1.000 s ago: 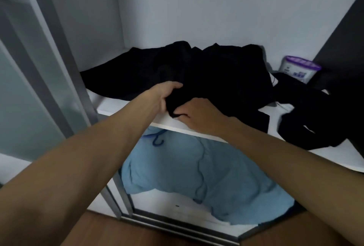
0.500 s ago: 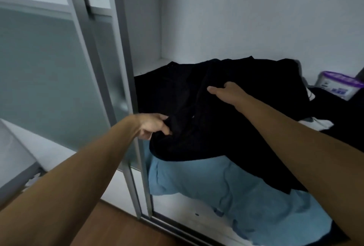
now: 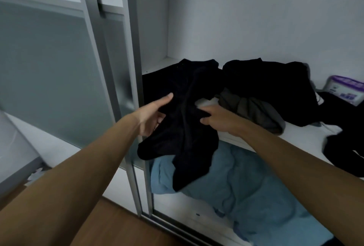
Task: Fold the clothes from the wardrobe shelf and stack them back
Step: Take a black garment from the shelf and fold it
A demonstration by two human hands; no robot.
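Wood floor (image 3: 126, 228) shows at the bottom, under two bare forearms that reach up and forward toward the wardrobe. Above the floor, on the lower level of the wardrobe, lies a rumpled blue cloth (image 3: 256, 192). A black garment (image 3: 183, 131) hangs off the front edge of the white shelf (image 3: 307, 137) and drapes down over the left part of the blue cloth, while its upper part lies on the shelf, reaching toward the back left corner. The left hand (image 3: 152, 116) is at the garment's left edge, thumb stretched up over the fabric and fingers curled beside it; whether it truly grips the fabric, I cannot tell. The right hand (image 3: 214, 116) is clenched on a fold of the same garment near the shelf edge. Just right of that hand a grey-olive garment (image 3: 254, 112) lies crumpled on the shelf. Behind it sits a heap of black clothes (image 3: 269, 84) against the back wall, and more black clothes (image 3: 346, 147) lie at the right edge. Far right at the back stands a white tub (image 3: 344, 90) with a purple lid. Left of the shelf stands a sliding door (image 3: 59, 80) with a grey metal frame and frosted panels
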